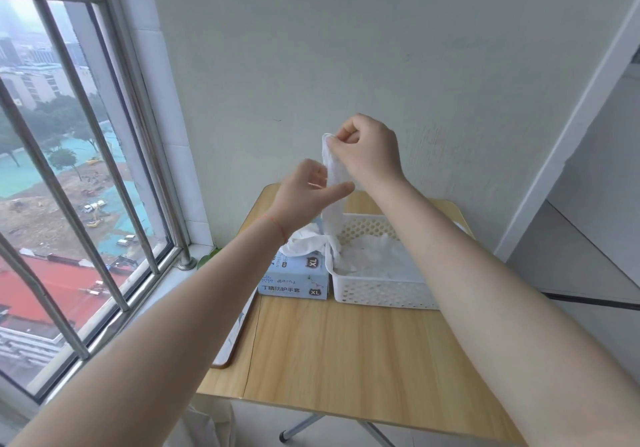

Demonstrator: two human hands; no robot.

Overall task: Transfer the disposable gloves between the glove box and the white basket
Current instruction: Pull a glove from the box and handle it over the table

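My right hand (369,150) pinches the top edge of a white disposable glove (333,204) and holds it high above the table. The glove hangs down to the gap between the pale blue glove box (294,280) and the white perforated basket (381,294). My left hand (310,193) is beside the glove's middle, thumb pointing right across it and fingers curled behind it; whether it grips is unclear. More white gloves (304,242) bulge out of the box top, and several lie in the basket (375,259).
Box and basket sit side by side at the far end of a small wooden folding table (346,342). A barred window (86,169) and sill run along the left. A white wall stands right behind the table, with a recess at the right.
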